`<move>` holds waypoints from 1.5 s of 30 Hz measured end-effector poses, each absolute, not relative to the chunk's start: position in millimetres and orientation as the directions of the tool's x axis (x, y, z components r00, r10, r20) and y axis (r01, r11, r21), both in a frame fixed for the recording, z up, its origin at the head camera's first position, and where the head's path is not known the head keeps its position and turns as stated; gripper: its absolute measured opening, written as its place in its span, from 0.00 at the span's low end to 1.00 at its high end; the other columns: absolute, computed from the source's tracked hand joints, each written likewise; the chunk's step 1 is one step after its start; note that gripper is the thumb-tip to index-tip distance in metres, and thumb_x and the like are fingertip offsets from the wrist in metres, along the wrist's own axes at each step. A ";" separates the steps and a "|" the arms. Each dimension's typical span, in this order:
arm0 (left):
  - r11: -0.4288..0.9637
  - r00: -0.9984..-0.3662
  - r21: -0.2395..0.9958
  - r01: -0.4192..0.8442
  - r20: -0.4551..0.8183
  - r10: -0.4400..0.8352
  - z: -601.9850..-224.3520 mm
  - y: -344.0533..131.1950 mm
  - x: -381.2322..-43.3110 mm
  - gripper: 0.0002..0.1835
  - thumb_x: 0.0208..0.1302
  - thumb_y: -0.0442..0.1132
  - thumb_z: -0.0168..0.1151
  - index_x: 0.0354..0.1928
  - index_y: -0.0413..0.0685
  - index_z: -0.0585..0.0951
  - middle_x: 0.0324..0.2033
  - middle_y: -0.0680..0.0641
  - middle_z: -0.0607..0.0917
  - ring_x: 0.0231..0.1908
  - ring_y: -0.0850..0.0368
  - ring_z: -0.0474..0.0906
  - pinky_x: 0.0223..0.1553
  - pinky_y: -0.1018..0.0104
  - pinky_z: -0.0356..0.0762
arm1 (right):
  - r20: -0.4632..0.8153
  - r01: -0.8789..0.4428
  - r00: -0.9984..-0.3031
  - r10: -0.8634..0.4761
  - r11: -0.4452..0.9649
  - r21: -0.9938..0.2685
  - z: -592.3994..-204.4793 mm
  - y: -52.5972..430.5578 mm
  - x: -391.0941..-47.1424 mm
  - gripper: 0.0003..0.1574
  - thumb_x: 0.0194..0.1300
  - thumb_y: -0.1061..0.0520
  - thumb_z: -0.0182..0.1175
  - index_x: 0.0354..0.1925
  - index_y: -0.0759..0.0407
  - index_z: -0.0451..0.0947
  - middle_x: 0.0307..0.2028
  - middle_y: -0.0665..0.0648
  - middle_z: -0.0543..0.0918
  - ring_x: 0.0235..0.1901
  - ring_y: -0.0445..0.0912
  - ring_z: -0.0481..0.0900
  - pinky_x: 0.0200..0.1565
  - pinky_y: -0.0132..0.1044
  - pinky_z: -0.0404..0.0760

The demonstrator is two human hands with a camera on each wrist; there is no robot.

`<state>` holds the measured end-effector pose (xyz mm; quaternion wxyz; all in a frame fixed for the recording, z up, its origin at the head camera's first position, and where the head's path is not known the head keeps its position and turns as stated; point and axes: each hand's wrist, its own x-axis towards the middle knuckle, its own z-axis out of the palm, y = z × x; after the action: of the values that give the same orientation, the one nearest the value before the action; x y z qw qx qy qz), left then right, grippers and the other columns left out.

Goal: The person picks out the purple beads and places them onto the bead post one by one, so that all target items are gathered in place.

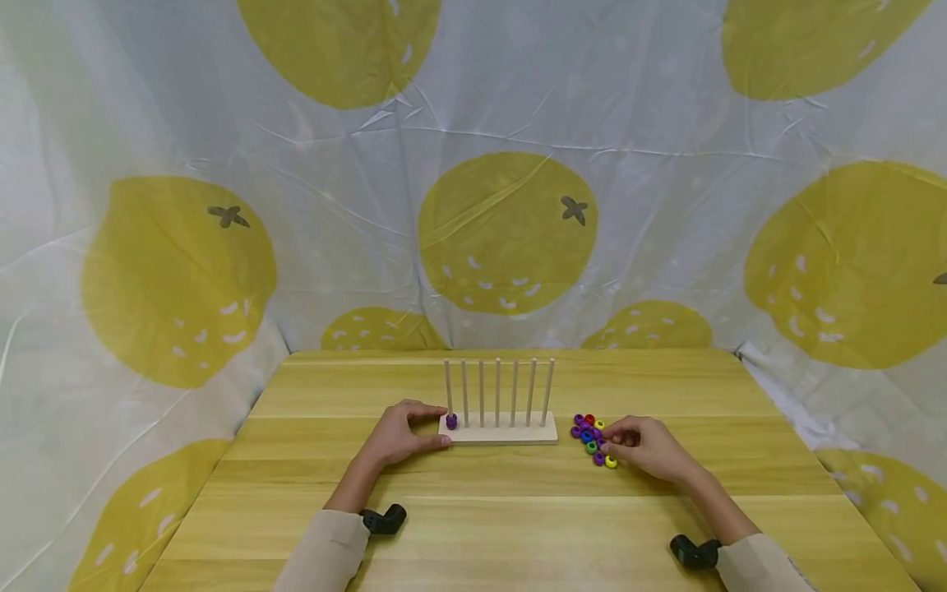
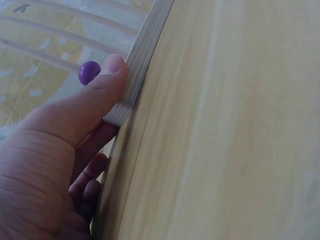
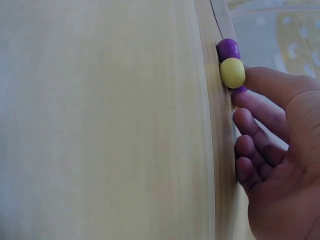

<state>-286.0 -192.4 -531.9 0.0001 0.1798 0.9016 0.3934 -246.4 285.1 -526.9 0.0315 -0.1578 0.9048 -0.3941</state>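
A pale wooden peg stand (image 1: pixel 503 437) with several upright pegs stands mid-table. On its leftmost peg, low down, sits a purple bead (image 1: pixel 451 421), which the left wrist view also shows beside the thumb. My left hand (image 1: pixel 394 434) grips the left end of the base, thumb on the near edge. To the right of the stand lies a cluster of purple, red, blue, green and yellow beads (image 1: pixel 590 448). At the cluster's right side my right hand (image 1: pixel 651 448) pinches a purple bead (image 3: pixel 241 89), partly hidden behind a yellow bead (image 3: pixel 233 73).
The wooden table (image 1: pixel 473 534) extends on all sides of the stand. Behind it hangs a pale curtain (image 1: pixel 348 222) printed with large yellow fruit. Each wrist wears a black camera mount, such as the left one (image 1: pixel 385 520).
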 end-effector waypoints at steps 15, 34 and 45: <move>0.629 -0.938 0.710 0.317 0.136 0.319 -534.3 -192.8 -286.3 0.31 0.48 0.62 0.81 0.57 0.68 0.87 0.55 0.57 0.86 0.62 0.52 0.78 0.67 0.46 0.74 | 0.058 -0.245 -0.955 -0.291 0.664 -0.707 -527.4 283.6 -246.3 0.10 0.68 0.49 0.70 0.43 0.52 0.90 0.32 0.49 0.82 0.28 0.39 0.73 0.28 0.31 0.74; 0.641 -0.938 0.698 0.318 0.135 0.318 -533.9 -192.8 -285.2 0.32 0.48 0.63 0.81 0.57 0.68 0.87 0.55 0.57 0.87 0.61 0.52 0.78 0.67 0.46 0.74 | 0.135 -0.295 -0.949 -0.284 0.651 -0.699 -500.4 277.9 -251.2 0.12 0.71 0.46 0.67 0.44 0.50 0.89 0.33 0.48 0.84 0.31 0.41 0.75 0.33 0.31 0.76; 0.634 -0.938 0.704 0.320 0.141 0.317 -532.5 -192.1 -284.7 0.31 0.47 0.62 0.82 0.56 0.68 0.87 0.55 0.57 0.87 0.61 0.52 0.78 0.67 0.47 0.74 | 0.204 -0.371 -0.923 -0.326 0.618 -0.693 -451.4 261.2 -259.8 0.12 0.72 0.44 0.65 0.46 0.46 0.87 0.35 0.49 0.84 0.33 0.43 0.78 0.34 0.33 0.77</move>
<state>-284.7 -192.1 -532.5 -0.0021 0.1761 0.9038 0.3901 -259.8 261.2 -451.4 -0.0288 -0.1937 0.8990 -0.3917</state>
